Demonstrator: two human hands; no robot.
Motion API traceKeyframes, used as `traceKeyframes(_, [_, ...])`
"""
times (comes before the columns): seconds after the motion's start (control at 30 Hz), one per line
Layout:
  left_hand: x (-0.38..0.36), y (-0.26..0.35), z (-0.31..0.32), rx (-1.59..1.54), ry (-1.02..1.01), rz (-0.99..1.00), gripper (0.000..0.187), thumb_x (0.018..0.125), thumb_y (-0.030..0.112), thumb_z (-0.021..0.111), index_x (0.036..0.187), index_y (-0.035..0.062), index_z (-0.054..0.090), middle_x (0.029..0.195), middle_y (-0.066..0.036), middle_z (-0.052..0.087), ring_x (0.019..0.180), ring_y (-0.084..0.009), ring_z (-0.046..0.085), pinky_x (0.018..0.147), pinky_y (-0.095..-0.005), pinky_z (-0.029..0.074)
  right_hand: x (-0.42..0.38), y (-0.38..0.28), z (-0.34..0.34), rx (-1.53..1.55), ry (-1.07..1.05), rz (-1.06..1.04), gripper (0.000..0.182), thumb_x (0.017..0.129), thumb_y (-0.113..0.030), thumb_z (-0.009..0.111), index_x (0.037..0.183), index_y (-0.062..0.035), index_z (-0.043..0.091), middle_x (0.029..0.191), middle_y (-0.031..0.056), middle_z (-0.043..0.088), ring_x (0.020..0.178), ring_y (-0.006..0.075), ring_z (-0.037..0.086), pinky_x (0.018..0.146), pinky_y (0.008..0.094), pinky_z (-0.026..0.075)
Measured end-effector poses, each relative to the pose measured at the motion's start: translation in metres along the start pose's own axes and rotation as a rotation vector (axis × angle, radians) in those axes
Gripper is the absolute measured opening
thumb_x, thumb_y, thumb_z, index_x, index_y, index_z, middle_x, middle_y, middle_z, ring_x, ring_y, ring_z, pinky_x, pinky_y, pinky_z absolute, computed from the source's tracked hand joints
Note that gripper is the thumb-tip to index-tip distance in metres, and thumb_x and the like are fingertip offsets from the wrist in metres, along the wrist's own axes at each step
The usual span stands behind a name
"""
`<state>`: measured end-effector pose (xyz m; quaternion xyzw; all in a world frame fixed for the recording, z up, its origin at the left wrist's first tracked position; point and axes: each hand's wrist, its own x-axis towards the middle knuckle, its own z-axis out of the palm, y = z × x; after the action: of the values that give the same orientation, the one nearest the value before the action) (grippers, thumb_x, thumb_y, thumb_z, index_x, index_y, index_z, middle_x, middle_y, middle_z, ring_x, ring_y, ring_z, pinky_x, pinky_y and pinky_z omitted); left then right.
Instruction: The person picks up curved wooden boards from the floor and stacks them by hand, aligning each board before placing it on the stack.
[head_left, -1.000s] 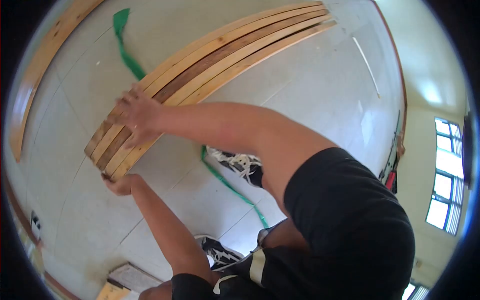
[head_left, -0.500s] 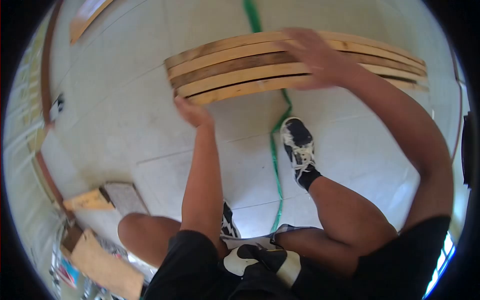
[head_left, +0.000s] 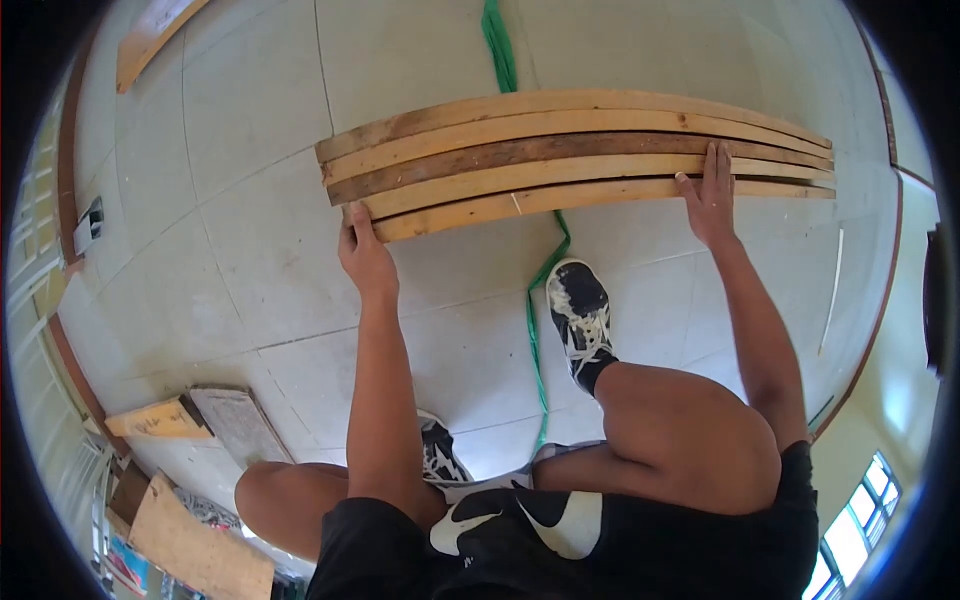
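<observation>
Several long wooden planks (head_left: 580,147) lie side by side on the floor, one of them darker brown, with narrow dark gaps between some. My left hand (head_left: 367,262) is closed at the left end of the nearest plank (head_left: 460,216), thumb on top and the other fingers partly hidden. Toward the right part of the stack, my right hand (head_left: 712,200) rests with its fingers stretched flat over the near planks and its thumb at the near edge. A green strap (head_left: 537,330) passes under the planks, emerging on both the far and near sides.
My shoe (head_left: 580,305) stands beside the strap on the tiled floor (head_left: 270,260). Wood pieces (head_left: 240,425) lie at the lower left, near a brown board (head_left: 195,535) and assorted items. Another plank (head_left: 150,50) is at the far left.
My right hand has come down from above the middle of the planks and moved right, onto their near edge. My left hand stays at the left end. The planks appear slightly lower in view.
</observation>
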<state>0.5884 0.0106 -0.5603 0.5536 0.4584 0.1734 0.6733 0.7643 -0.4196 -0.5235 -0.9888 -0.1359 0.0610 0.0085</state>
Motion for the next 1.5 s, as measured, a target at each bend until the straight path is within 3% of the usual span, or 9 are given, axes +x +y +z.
traceKeyframes(0.17, [-0.001, -0.011, -0.002, -0.001, 0.126, 0.065, 0.041, 0.096, 0.034, 0.051, 0.101, -0.0054, 0.061, 0.093, -0.007, 0.062, 0.085, -0.0124, 0.053, 0.078, -0.0262, 0.044, -0.004, -0.015, 0.025, 0.004, 0.173, 0.075, 0.079, 0.092, -0.046, 0.049, 0.145, 0.0016, 0.016, 0.151, 0.0234, 0.014, 0.141, 0.0367, 0.011, 0.113, 0.0469, 0.013])
traceKeyframes(0.27, [-0.002, -0.01, 0.001, -0.058, 0.137, 0.047, 0.041, 0.096, 0.033, 0.051, 0.103, -0.0062, 0.061, 0.093, -0.007, 0.062, 0.084, -0.0122, 0.053, 0.077, -0.0255, 0.044, -0.007, -0.02, 0.029, 0.043, 0.259, 0.015, 0.075, 0.092, -0.041, 0.051, 0.144, 0.0037, 0.021, 0.151, 0.0235, 0.016, 0.141, 0.0364, 0.014, 0.113, 0.0459, 0.014])
traceKeyframes(0.43, [-0.005, -0.005, 0.005, -0.077, 0.189, 0.03, 0.042, 0.095, 0.033, 0.052, 0.104, -0.0079, 0.06, 0.093, -0.008, 0.062, 0.084, -0.0128, 0.053, 0.078, -0.0255, 0.044, -0.013, -0.043, 0.039, 0.135, 0.379, 0.192, 0.07, 0.092, -0.041, 0.051, 0.138, 0.0081, 0.033, 0.147, 0.0239, 0.027, 0.139, 0.0366, 0.021, 0.113, 0.0436, 0.017])
traceKeyframes(0.97, [-0.005, 0.006, 0.004, -0.071, 0.265, -0.029, 0.044, 0.094, 0.032, 0.055, 0.107, -0.0096, 0.059, 0.098, -0.01, 0.062, 0.087, -0.0135, 0.054, 0.08, -0.0257, 0.044, -0.015, -0.062, 0.032, 0.094, 0.303, 0.213, 0.071, 0.093, -0.045, 0.048, 0.138, 0.0069, 0.033, 0.148, 0.0217, 0.028, 0.139, 0.0341, 0.021, 0.114, 0.0412, 0.017])
traceKeyframes(1.1, [-0.008, 0.001, 0.001, -0.098, 0.219, -0.081, 0.046, 0.094, 0.035, 0.054, 0.113, -0.0072, 0.056, 0.105, -0.01, 0.059, 0.096, -0.0156, 0.053, 0.086, -0.0272, 0.041, -0.016, -0.06, 0.039, 0.096, 0.286, 0.23, 0.073, 0.094, -0.045, 0.045, 0.142, 0.0065, 0.025, 0.151, 0.0219, 0.019, 0.141, 0.0349, 0.014, 0.115, 0.043, 0.012])
traceKeyframes(1.17, [-0.012, -0.018, -0.003, -0.119, 0.158, 0.034, 0.052, 0.094, 0.031, 0.055, 0.127, -0.0075, 0.044, 0.118, -0.012, 0.053, 0.108, -0.0183, 0.049, 0.095, -0.0286, 0.037, -0.014, -0.062, 0.043, 0.093, 0.296, 0.221, 0.074, 0.094, -0.044, 0.044, 0.143, 0.0061, 0.022, 0.152, 0.0219, 0.016, 0.141, 0.0349, 0.012, 0.115, 0.0439, 0.01])
traceKeyframes(1.27, [-0.028, -0.019, 0.005, -0.108, 0.044, 0.151, 0.059, 0.093, 0.028, 0.057, 0.135, -0.0068, 0.034, 0.127, -0.014, 0.047, 0.115, -0.0198, 0.045, 0.101, -0.0296, 0.032, -0.017, -0.065, 0.047, 0.101, 0.312, 0.215, 0.075, 0.094, -0.044, 0.043, 0.144, 0.0053, 0.017, 0.153, 0.0218, 0.011, 0.142, 0.0353, 0.007, 0.115, 0.0453, 0.006])
traceKeyframes(1.43, [-0.03, -0.014, 0.011, -0.182, 0.076, 0.105, 0.06, 0.091, 0.02, 0.061, 0.136, -0.007, 0.032, 0.127, -0.014, 0.048, 0.116, -0.0195, 0.045, 0.101, -0.0298, 0.033, -0.014, -0.064, 0.046, 0.1, 0.314, 0.207, 0.076, 0.093, -0.046, 0.044, 0.143, 0.0051, 0.019, 0.152, 0.0219, 0.013, 0.142, 0.0358, 0.009, 0.115, 0.0448, 0.007])
traceKeyframes(1.5, [-0.029, -0.014, 0.013, -0.106, 0.145, 0.155, 0.051, 0.092, 0.025, 0.06, 0.128, -0.0072, 0.043, 0.116, -0.013, 0.056, 0.106, -0.0178, 0.051, 0.095, -0.0287, 0.037, -0.014, -0.065, 0.047, 0.098, 0.321, 0.204, 0.076, 0.093, -0.046, 0.045, 0.143, 0.005, 0.019, 0.152, 0.0218, 0.013, 0.142, 0.0355, 0.009, 0.115, 0.0445, 0.007])
